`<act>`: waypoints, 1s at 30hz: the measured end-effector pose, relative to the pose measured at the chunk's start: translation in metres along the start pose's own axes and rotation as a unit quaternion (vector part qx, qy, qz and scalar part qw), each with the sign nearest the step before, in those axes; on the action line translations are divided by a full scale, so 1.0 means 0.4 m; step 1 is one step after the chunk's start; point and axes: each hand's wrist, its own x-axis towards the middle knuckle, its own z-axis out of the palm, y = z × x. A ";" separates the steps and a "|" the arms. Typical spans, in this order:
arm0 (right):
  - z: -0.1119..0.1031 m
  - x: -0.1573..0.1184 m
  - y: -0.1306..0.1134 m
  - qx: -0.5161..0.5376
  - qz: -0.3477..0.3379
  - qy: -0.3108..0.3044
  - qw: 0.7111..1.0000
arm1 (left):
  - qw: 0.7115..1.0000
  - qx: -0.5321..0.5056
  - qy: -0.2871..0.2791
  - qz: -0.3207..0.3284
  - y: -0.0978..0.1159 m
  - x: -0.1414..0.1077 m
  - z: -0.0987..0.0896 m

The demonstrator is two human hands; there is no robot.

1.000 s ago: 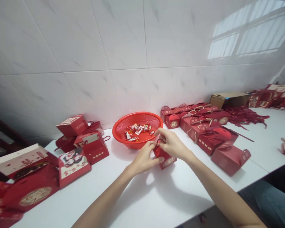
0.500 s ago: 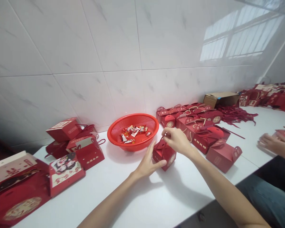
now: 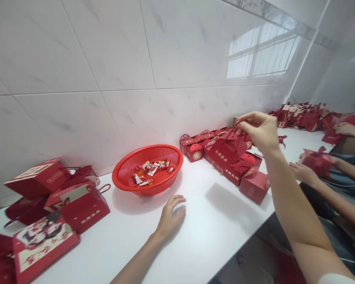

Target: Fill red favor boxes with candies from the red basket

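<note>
Raised over the rows of boxes, my right hand (image 3: 258,128) pinches the cord handle of a small red gift box (image 3: 225,152), which hangs tilted below my fingers. On the white table (image 3: 195,225) my left hand (image 3: 171,217) rests with its fingers loosely apart and nothing in them. A red plastic basket (image 3: 162,189) with several wrapped candies (image 3: 154,169) in it stands just beyond that hand. Lined up under and behind the hanging box are several closed red gift boxes (image 3: 254,185), partly hidden by it.
More red boxes (image 3: 85,205) are stacked at the left, with a photo-printed box (image 3: 47,240) in front. At the right, a co-worker's hands (image 3: 304,171) hold a red ribboned box (image 3: 317,161). Another person's hand (image 3: 344,129) and piled red bags (image 3: 301,116) show farther back.
My right hand has lifted the gift box off the table and carried it right, over the rows. My left hand has let go of it. The view has turned right.
</note>
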 end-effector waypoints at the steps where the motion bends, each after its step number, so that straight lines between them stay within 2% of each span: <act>1: -0.028 0.021 -0.002 0.002 0.006 0.028 1.000 | 1.000 0.004 -0.002 0.005 0.000 0.001 -0.002; 3: -0.085 0.052 0.001 -0.001 0.014 0.077 0.997 | 1.000 0.012 -0.008 0.017 -0.002 0.002 -0.005; 6: -0.164 0.067 0.028 -0.030 0.020 0.106 0.994 | 0.999 0.018 -0.014 0.023 -0.001 0.003 -0.008; 10: -0.252 0.046 0.097 -0.127 0.031 0.068 0.989 | 0.999 0.031 -0.022 0.033 0.004 0.003 -0.011; 13: -0.305 0.021 0.160 -0.224 0.071 0.050 0.971 | 0.998 0.037 -0.024 0.040 0.009 0.004 -0.011; 16: -0.342 0.001 0.225 -0.246 0.118 0.000 0.962 | 0.998 0.038 -0.029 0.039 0.013 0.005 -0.011; 19: -0.353 -0.018 0.282 -0.255 0.162 -0.035 0.953 | 0.998 0.037 -0.032 0.033 0.017 0.004 -0.011; 24: -0.320 -0.047 0.347 -0.261 0.188 -0.080 0.944 | 0.998 0.031 -0.031 0.034 0.023 0.003 -0.012; 30: -0.285 -0.060 0.356 -0.303 0.193 -0.095 0.928 | 0.998 0.030 -0.037 0.032 0.022 0.001 -0.011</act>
